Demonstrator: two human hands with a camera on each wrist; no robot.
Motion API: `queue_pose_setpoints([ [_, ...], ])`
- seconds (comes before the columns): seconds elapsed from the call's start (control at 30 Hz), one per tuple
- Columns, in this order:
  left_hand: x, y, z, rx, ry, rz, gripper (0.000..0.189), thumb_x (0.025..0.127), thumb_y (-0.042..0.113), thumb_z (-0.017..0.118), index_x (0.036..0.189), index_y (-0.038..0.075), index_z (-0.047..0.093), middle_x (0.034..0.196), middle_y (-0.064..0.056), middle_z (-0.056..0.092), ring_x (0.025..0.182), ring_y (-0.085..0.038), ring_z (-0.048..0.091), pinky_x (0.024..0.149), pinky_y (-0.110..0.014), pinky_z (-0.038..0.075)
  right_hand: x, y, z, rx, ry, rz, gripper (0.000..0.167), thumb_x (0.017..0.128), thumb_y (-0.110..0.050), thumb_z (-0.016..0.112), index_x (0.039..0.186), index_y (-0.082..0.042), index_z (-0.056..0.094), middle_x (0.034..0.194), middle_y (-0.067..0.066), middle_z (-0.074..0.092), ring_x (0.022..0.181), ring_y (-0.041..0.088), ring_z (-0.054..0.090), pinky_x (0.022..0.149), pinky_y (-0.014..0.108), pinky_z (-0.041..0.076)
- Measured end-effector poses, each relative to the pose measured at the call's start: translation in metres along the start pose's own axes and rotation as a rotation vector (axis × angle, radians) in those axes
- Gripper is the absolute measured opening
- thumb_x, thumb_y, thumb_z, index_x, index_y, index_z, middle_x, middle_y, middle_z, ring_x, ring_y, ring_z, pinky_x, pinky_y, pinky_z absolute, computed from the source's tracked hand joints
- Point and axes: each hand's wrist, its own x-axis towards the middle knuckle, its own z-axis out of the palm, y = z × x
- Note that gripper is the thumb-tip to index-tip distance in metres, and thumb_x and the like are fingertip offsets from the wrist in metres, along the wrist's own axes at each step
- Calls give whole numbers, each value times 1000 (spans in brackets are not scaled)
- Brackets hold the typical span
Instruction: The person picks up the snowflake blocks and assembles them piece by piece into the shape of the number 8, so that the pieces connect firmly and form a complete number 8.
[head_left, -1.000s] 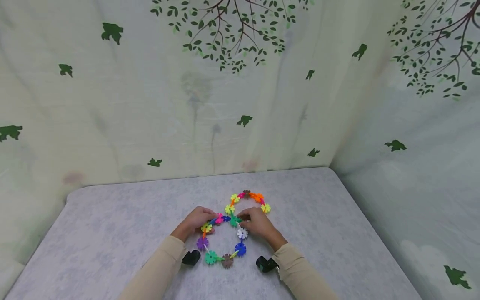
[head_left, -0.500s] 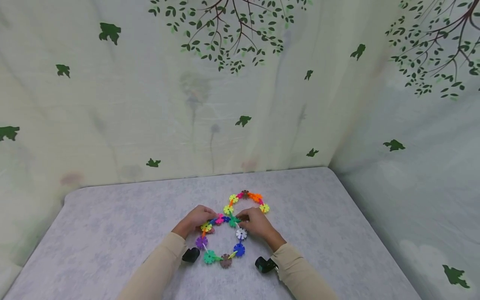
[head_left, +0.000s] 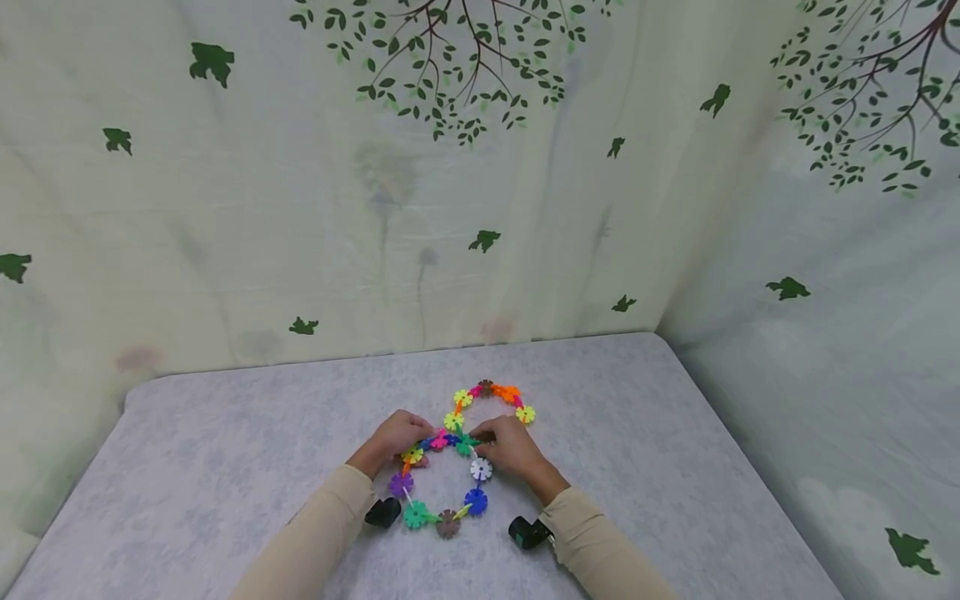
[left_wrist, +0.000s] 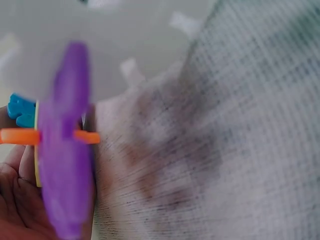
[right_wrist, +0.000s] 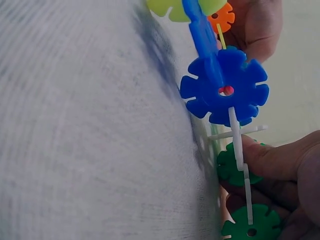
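Observation:
Interlocking plastic snowflake discs form two joined rings, a lower ring (head_left: 447, 525) and an upper ring (head_left: 462, 398). My left hand (head_left: 395, 437) pinches the lower ring's top left part, its fingertips at a pink disc (head_left: 440, 438). Just right of it, my right hand (head_left: 512, 448) pinches a green disc (head_left: 465, 443) where the rings meet. The right wrist view has its thumb (right_wrist: 275, 159) on green, beside white discs seen edge-on and a blue disc (right_wrist: 225, 85). A purple disc (left_wrist: 67, 165) stands edge-on before the left palm (left_wrist: 22, 210) in the left wrist view.
The rings lie on a grey cloth-covered table (head_left: 247, 450). Black wrist cameras (head_left: 382, 512) sit under both wrists, close beside the lower ring. Behind the table hangs a pale curtain (head_left: 337, 250) printed with leaves and branches, and another stands at the right.
The left hand and pink disc have edged slightly right, closer to the green disc. The right hand keeps its hold. The whole head view has shifted a little.

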Motion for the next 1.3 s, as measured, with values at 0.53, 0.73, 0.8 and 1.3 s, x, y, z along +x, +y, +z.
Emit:
queue_pose_setpoints([
  [0.53,-15,-11,-1,-55,-48,5,20,96,16,59,101,0,69,82,-6,64,53,-12,59,56,-25,53,6,-2,-3,-37,-77,-41,19,85,-4,71,104,-7,74,96,-1,72,85,10,62,81,30,54],
  [0.73,-25,-17,0,-55,-29,4,19,96,18,59,97,2,69,78,-4,62,54,-11,58,52,-22,49,14,-7,-6,-60,-135,-72,20,84,1,70,103,-5,75,98,2,73,90,14,65,81,30,54],
  [0.8,-29,-19,1,-73,-22,3,19,96,18,60,96,2,69,78,-4,62,53,-10,57,51,-22,49,17,-8,-7,-69,-157,-84,20,84,2,70,103,-5,75,98,2,73,91,14,65,81,29,54],
  [1.3,-54,-27,9,-285,20,-8,20,98,15,55,99,-3,64,87,-7,70,60,-16,66,57,-28,56,42,-8,-11,-128,-295,-256,22,84,3,70,102,-8,76,96,-2,73,86,5,63,80,22,53],
])
